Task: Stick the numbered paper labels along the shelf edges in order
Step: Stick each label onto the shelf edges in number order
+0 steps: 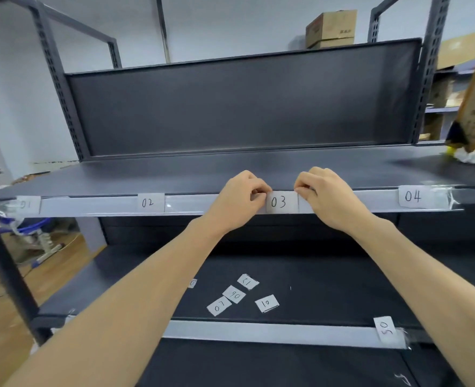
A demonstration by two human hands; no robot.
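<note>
The 03 label (pixel 282 202) lies flat on the upper shelf's white edge strip (pixel 191 205), exactly between the hands: the left hand (pixel 239 203) pinches its upper left corner, the right hand (pixel 330 198) its upper right, fingers curled onto the paper.

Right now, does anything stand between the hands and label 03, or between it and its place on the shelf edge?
Nothing visible does. The left hand and right hand pinch label 03 at its top corners; it lies on the upper edge strip, between label 02 and label 04.
</note>
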